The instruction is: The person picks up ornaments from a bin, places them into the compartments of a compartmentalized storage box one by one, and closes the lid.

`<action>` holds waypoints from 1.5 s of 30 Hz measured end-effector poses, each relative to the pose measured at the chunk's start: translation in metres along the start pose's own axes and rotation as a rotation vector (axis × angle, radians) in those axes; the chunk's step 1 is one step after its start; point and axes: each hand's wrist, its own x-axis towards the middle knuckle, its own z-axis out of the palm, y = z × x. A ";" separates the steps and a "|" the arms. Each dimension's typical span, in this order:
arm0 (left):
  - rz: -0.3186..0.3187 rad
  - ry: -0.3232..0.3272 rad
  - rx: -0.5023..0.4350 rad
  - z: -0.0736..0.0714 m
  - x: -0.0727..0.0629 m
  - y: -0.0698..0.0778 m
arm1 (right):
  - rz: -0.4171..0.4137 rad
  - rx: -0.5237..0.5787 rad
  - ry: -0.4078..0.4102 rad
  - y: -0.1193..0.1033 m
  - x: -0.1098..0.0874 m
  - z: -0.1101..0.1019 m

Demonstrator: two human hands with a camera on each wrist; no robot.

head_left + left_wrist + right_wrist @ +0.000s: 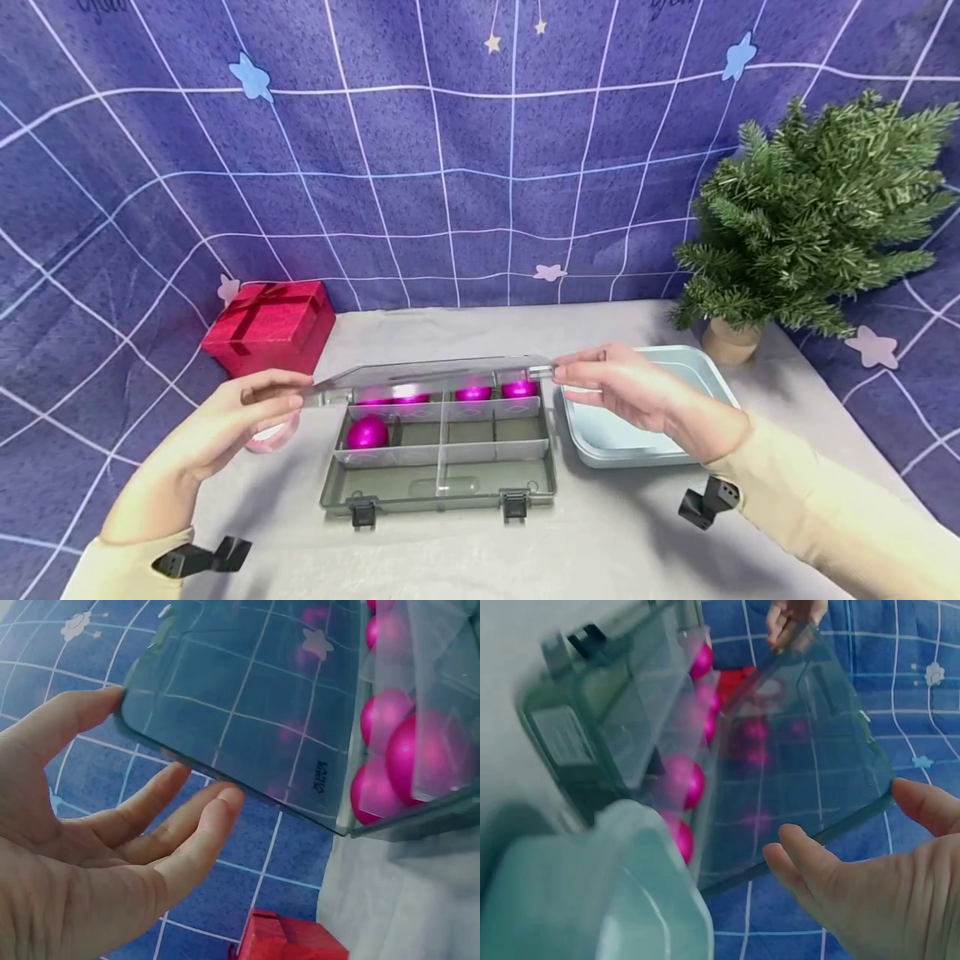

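A clear grey compartment box (442,504) sits on the table with its hinged lid (442,373) raised at a tilt along the far side. My left hand (232,417) pinches the lid's left corner between thumb and fingers, its fingertips (229,796) along the edge. At the opposite end, my right hand (630,387) holds the lid's right corner the same way. One shiny magenta ball (367,433) rests in the left compartment of the middle row. Several more magenta balls (386,720) lie in the back row, partly seen through the lid.
Right of the box stands a pale blue tray (645,458), partly under my right forearm. A small artificial fir tree (817,217) is behind it. At the back left sits a red gift box (273,329); a pink-rimmed roll (273,437) is partly hidden by my left hand.
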 end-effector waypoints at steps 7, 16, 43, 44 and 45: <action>0.030 -0.107 -0.065 0.007 -0.022 -0.016 | 0.043 0.021 -0.076 0.018 -0.015 0.003; -0.003 -0.313 -0.473 0.012 -0.036 -0.042 | 0.123 0.053 -0.173 0.037 -0.024 0.013; -0.112 0.170 0.476 0.059 -0.033 -0.042 | 0.167 -0.028 -0.170 0.056 -0.029 0.028; -0.096 0.193 0.573 0.063 -0.031 -0.042 | 0.165 -0.029 -0.171 0.056 -0.030 0.028; -0.075 0.216 0.651 0.068 -0.029 -0.041 | 0.163 -0.029 -0.174 0.056 -0.030 0.028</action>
